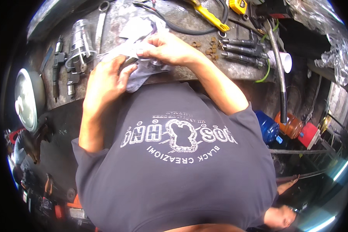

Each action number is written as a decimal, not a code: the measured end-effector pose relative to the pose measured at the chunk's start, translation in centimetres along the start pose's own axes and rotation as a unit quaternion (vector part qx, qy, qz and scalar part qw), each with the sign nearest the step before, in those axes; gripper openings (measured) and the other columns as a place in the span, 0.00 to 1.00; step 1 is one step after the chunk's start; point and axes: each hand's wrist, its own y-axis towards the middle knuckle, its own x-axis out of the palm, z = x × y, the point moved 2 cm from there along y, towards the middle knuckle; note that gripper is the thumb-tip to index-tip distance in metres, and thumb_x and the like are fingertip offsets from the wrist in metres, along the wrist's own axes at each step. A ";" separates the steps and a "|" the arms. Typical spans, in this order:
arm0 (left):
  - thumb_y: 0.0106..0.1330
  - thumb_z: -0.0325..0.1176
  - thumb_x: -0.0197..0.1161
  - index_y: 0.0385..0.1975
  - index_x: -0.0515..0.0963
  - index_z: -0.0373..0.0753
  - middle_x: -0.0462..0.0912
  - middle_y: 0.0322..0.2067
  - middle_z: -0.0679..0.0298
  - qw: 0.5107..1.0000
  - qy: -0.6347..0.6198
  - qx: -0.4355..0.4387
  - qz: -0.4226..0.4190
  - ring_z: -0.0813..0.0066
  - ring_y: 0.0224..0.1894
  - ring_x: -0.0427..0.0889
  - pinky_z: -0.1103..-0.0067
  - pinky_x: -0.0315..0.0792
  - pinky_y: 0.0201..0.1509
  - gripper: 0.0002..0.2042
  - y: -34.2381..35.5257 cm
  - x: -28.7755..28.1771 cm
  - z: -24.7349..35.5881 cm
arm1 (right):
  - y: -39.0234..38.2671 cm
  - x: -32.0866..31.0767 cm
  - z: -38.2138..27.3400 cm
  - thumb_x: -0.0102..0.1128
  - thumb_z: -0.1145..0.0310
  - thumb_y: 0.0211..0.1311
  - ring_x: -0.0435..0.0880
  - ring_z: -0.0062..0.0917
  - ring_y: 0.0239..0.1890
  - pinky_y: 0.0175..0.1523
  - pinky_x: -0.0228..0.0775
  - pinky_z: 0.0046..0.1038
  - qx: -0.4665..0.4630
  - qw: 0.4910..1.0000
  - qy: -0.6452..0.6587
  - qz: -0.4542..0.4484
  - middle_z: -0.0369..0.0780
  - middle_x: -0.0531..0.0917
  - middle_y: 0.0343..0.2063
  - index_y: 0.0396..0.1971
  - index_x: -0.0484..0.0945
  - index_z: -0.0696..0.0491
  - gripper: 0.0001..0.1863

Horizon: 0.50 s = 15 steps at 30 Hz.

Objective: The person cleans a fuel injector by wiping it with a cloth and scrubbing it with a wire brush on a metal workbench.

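Observation:
A pale grey rag is bunched between my two hands at the near edge of the metal bench. My left hand is closed, thumb and fingers pinching a small dark metal piece that the rag partly covers; its exact kind is hidden. My right hand comes from the right and grips the rag beside that piece, thumb pressed into the folds. Left of the hands, a clear plastic cup stands near a combination wrench. A dark, slim injector-like part lies farther left.
Several dark injector-like parts lie right of my forearm, beside small brass-coloured pieces. A yellow-handled tool, black cable and yellow tape measure lie behind. A long metal bar crosses the right edge near a white cup.

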 end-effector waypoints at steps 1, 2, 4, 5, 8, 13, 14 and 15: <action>0.58 0.35 0.61 0.32 0.74 0.31 0.75 0.23 0.46 0.999 -0.015 -0.022 -0.022 0.46 0.26 0.75 0.69 0.67 0.28 0.12 0.0 -0.2 0.1 | -0.1 0.2 0.4 0.59 0.57 0.59 0.71 0.10 0.24 0.28 0.64 0.17 0.007 1.000 0.003 0.006 0.30 0.78 0.22 0.32 0.80 0.57 0.16; 0.58 0.36 0.60 0.34 0.76 0.33 0.77 0.28 0.46 0.992 -0.026 -0.083 -0.096 0.47 0.33 0.77 0.67 0.71 0.35 0.12 0.2 -0.7 0.8 | 0.1 0.3 0.9 0.60 0.58 0.57 0.73 0.12 0.25 0.30 0.65 0.19 -0.015 1.000 0.023 0.009 0.32 0.80 0.22 0.33 0.80 0.56 0.15; 0.59 0.34 0.60 0.35 0.75 0.31 0.79 0.27 0.50 0.980 -0.121 -0.094 -0.128 0.59 0.28 0.79 0.70 0.71 0.34 0.12 0.3 -0.7 -0.1 | 0.3 0.7 1.7 0.61 0.59 0.54 0.77 0.16 0.28 0.35 0.69 0.23 -0.061 0.996 0.066 0.012 0.36 0.83 0.24 0.34 0.81 0.55 0.15; 0.59 0.33 0.60 0.36 0.75 0.30 0.80 0.26 0.53 0.968 -0.183 -0.101 -0.136 0.64 0.26 0.78 0.71 0.71 0.34 0.12 0.3 -0.6 -0.5 | 0.2 1.0 2.0 0.61 0.59 0.54 0.77 0.16 0.28 0.35 0.69 0.23 -0.057 0.996 0.071 0.013 0.36 0.83 0.24 0.34 0.81 0.55 0.15; 0.62 0.33 0.58 0.34 0.75 0.31 0.75 0.18 0.68 0.896 -0.369 -0.132 -0.207 0.83 0.19 0.70 0.81 0.65 0.23 0.10 -0.1 -0.5 -2.1 | -0.1 1.6 1.3 0.60 0.59 0.55 0.76 0.17 0.25 0.33 0.68 0.24 -0.194 0.972 0.120 0.058 0.39 0.81 0.22 0.30 0.80 0.57 0.15; 0.63 0.34 0.58 0.31 0.74 0.32 0.70 0.17 0.74 0.910 -0.341 -0.161 -0.174 0.88 0.16 0.66 0.85 0.61 0.19 0.09 0.2 -0.7 -0.7 | 0.0 1.8 0.5 0.57 0.58 0.55 0.71 0.24 0.18 0.26 0.64 0.30 -0.193 0.971 0.039 0.135 0.44 0.75 0.15 0.21 0.75 0.57 0.16; 0.61 0.33 0.60 0.30 0.73 0.30 0.74 0.17 0.66 0.960 -0.247 -0.084 -0.104 0.75 0.17 0.70 0.78 0.66 0.24 0.10 0.7 -0.6 0.2 | 0.4 2.0 0.9 0.57 0.58 0.55 0.71 0.24 0.18 0.26 0.64 0.31 -0.166 0.975 0.056 0.138 0.44 0.75 0.15 0.21 0.75 0.57 0.16; 0.61 0.33 0.60 0.30 0.73 0.30 0.74 0.17 0.66 0.960 -0.247 -0.082 -0.108 0.75 0.17 0.70 0.78 0.66 0.24 0.10 0.7 -0.5 0.3 | 0.5 2.1 1.2 0.56 0.57 0.55 0.70 0.25 0.17 0.26 0.64 0.31 -0.138 0.978 0.072 0.142 0.43 0.75 0.14 0.21 0.75 0.56 0.16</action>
